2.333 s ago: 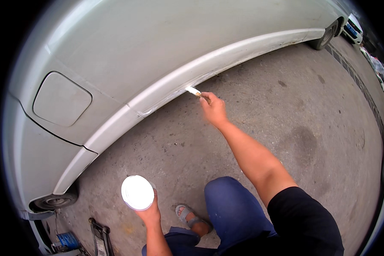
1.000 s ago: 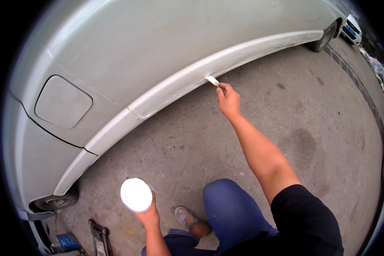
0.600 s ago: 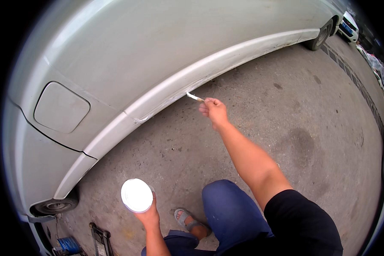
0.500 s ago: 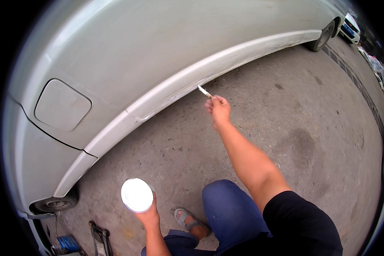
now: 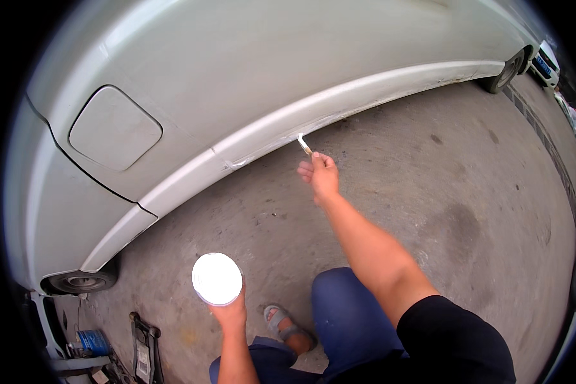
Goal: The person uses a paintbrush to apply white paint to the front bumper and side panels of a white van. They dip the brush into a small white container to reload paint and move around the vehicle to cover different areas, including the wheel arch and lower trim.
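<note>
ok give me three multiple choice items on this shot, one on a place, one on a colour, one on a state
1. Where does the tip of the small spreader rest?
A. on the fuel flap
B. on the pale sill strip low on the car's side
C. on the ground

2. What colour is the round tub's top?
A. white
B. red
C. black

3. What is the left hand doing?
A. hanging empty
B. resting flat on the car
C. holding the round tub up from below

Answers: 1 B, the right hand holds the spreader with its tip against the sill strip, well right of the fuel flap. 2 A, the tub's top shows bright white against the grey concrete. 3 C, the fingers of the left hand grip the tub from under it.
</note>
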`<state>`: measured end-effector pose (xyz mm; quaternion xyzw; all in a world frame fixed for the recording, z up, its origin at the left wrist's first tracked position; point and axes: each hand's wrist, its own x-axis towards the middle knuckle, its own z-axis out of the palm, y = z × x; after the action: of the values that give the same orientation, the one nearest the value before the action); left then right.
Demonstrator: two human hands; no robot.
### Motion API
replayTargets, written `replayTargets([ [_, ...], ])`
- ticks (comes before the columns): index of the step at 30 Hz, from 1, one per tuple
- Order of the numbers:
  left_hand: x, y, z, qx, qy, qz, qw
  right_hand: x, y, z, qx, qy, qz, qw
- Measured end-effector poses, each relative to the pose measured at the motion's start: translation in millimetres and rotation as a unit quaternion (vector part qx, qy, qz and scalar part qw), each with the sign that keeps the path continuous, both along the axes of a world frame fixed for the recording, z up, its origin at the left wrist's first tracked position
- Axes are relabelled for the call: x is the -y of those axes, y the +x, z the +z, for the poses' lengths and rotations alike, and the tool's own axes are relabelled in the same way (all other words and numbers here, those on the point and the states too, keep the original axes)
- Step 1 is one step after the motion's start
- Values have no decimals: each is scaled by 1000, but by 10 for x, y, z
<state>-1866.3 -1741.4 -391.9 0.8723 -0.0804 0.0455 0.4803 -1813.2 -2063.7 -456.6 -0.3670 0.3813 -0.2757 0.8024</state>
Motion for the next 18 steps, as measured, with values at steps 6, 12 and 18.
replayTargets([
  [6, -19, -15, 72, -2, -13, 18, 1000, -622, 96, 38, -5, -53, 99, 994],
  [12, -129, 6, 84, -2, -37, 14, 999, -1080, 152, -81, -109, -418, 189, 882],
  [18, -226, 13, 41, 24, -50, 43, 998, -740, 246, -189, -131, -690, 218, 678],
])
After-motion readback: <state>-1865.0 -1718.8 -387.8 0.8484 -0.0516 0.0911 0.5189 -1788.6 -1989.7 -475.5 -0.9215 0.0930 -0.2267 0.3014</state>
